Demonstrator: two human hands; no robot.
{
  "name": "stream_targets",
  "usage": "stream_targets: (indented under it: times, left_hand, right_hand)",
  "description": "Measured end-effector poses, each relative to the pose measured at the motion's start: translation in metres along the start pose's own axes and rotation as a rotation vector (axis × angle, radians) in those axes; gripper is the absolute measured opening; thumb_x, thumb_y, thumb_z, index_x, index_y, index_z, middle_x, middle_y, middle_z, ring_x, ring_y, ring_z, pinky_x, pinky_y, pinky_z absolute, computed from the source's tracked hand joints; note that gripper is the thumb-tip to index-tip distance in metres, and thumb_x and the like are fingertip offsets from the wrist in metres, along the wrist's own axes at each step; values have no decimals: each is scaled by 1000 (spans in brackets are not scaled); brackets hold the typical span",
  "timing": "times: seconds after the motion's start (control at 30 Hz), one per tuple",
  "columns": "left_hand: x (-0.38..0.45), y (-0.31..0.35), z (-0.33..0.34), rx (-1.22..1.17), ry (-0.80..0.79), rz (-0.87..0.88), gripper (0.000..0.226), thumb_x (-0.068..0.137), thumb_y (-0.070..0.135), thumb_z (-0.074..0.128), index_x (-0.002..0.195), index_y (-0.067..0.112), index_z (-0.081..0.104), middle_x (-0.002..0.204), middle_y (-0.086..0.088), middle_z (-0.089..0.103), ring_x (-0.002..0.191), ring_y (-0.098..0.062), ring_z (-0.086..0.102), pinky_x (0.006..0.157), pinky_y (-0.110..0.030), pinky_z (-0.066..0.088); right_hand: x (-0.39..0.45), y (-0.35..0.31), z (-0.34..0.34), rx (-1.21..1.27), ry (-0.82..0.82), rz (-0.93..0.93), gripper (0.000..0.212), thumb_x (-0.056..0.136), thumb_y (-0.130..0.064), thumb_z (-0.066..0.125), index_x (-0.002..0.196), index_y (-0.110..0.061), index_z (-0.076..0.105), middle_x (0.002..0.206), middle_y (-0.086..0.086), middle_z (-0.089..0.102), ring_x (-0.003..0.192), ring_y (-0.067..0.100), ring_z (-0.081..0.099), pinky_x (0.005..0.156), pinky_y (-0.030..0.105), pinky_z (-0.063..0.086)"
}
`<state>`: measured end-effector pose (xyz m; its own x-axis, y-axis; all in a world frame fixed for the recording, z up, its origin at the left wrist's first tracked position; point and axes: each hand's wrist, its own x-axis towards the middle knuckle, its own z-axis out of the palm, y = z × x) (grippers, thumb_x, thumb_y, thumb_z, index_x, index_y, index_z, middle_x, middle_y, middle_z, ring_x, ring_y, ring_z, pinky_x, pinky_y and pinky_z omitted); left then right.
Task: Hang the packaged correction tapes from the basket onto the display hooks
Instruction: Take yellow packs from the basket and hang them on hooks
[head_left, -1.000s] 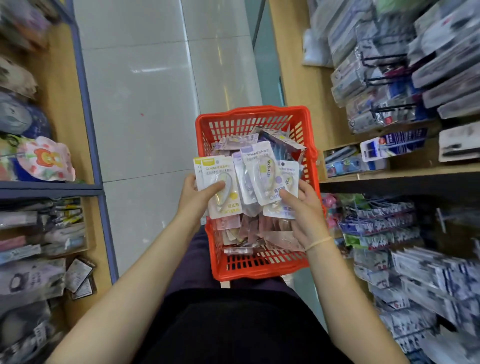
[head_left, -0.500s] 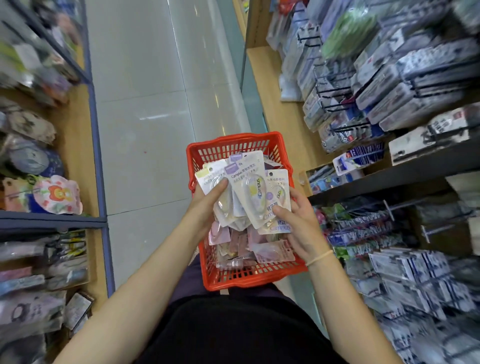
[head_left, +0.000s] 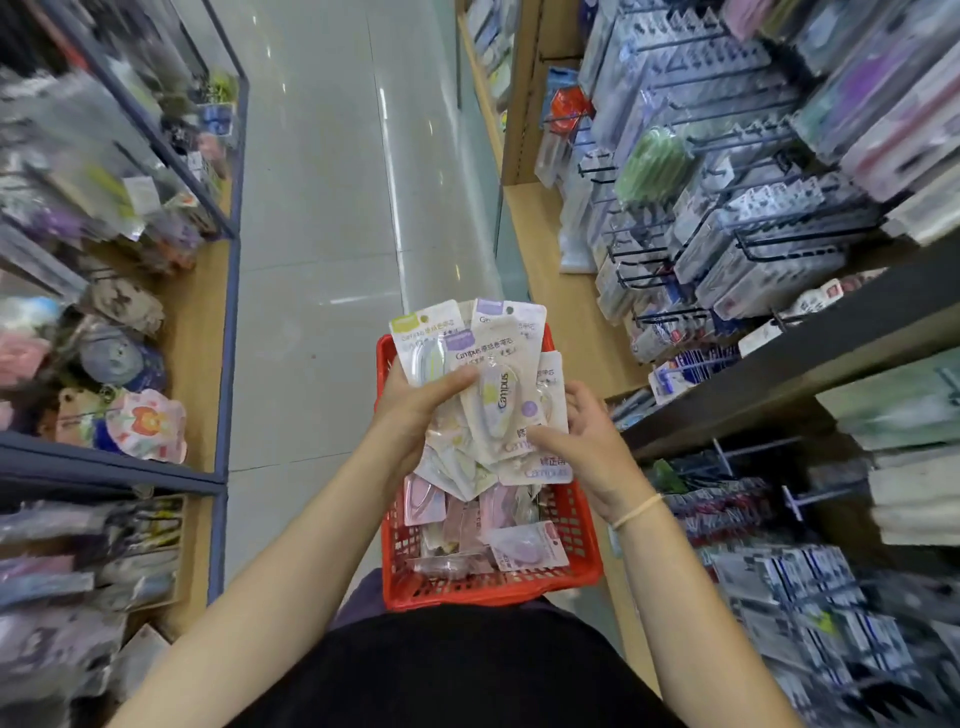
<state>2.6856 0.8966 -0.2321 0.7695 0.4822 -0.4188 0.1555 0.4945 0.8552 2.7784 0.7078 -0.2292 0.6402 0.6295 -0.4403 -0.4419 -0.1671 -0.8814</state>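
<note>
- Your red basket (head_left: 488, 582) sits just in front of your body, in the aisle between two shelving runs, and everything below is placed from it.
- Inside the basket lie loose packaged correction tapes (head_left: 530, 545): pink and lilac packs piled flat on its bottom, one lilac pack near its right front corner.
- Above the basket you hold a fanned bunch of packs (head_left: 483, 395), white cards with green and purple header tabs and "Campus" printed on them.
- Your left hand (head_left: 415, 410) grips the bunch from the basket's left side, thumb curled across the front of the cards.
- Your right hand (head_left: 582, 441) holds the bunch from the basket's right side; its thumb presses on the lower cards, the other fingers curl behind them.
- Right of the basket, display hooks (head_left: 779, 244) jut from the wall, most loaded with blurred packs.
- Left of the basket, a blue-framed shelf (head_left: 156, 480) carries soft goods.
</note>
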Motion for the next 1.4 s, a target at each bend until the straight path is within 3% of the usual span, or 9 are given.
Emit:
stream_targets:
  times: [0.13,0.37,0.63,0.8,0.97,1.07,1.17,1.27,1.4]
  left_hand:
    - [-10,-2,6,-12,93,14,81,66,20,93,138,7,57,125,-16,72,112,-37,71,91,-50,59]
    - [-25,-7,12,102,86,63,75,71,19,92,136,7,57,126,-16,71,114,-37,70,100,-62,53]
    - [-44,0,-6,231,-88,114,59,73,31,88,126,17,65,121,-6,75,113,-29,72,100,-55,54]
    - [-53,-2,-58,209,-103,42,46,93,31,75,135,22,59,126,-2,72,109,-19,73,82,-35,61]
    - [-89,-1,-85,219,-345,-99,67,77,72,68,136,42,55,135,15,66,127,-14,63,106,-43,50]
    - [-118,4,-75,203,-519,-107,52,77,38,86,122,34,60,117,15,75,112,-10,70,92,-30,57]
    - [-144,6,-54,186,-660,-116,55,70,14,89,117,26,65,109,7,79,103,-14,74,82,-29,60]
    - [-171,-2,-24,121,-749,-151,52,70,9,82,119,16,67,108,-3,79,100,-22,76,74,-28,61]
    - [-208,-12,20,133,-866,-97,57,64,11,93,115,26,72,114,-6,78,109,-29,73,83,-40,62]
  right_hand:
    - [-1,4,0,69,-72,6,57,85,5,68,134,-20,51,118,9,72,106,26,70,89,42,59]
    - [-12,-2,10,120,-53,-42,61,78,-31,80,133,-26,54,125,0,71,118,22,66,102,46,52]
    - [-34,-1,37,104,106,-90,51,83,-3,79,128,-13,57,115,7,74,104,23,72,81,34,60]
    - [-68,8,67,234,228,-136,64,76,-25,83,131,-10,56,124,13,70,116,35,66,96,49,55]
    - [-110,24,123,96,251,-146,58,75,-20,82,127,-13,58,119,6,73,108,24,70,86,37,59]
    - [-137,33,144,35,420,-144,54,78,-15,83,125,-15,56,117,5,73,99,15,72,77,27,58]
    - [-171,35,146,-60,629,-154,56,83,-41,77,128,-17,53,123,4,69,107,16,70,86,33,58]
    - [-214,32,143,-85,756,-173,69,76,-67,66,128,-24,53,122,-4,69,110,14,68,96,40,54]
    - [-280,34,130,18,879,-255,40,88,-49,61,120,-26,55,109,-10,73,99,10,72,84,34,58]
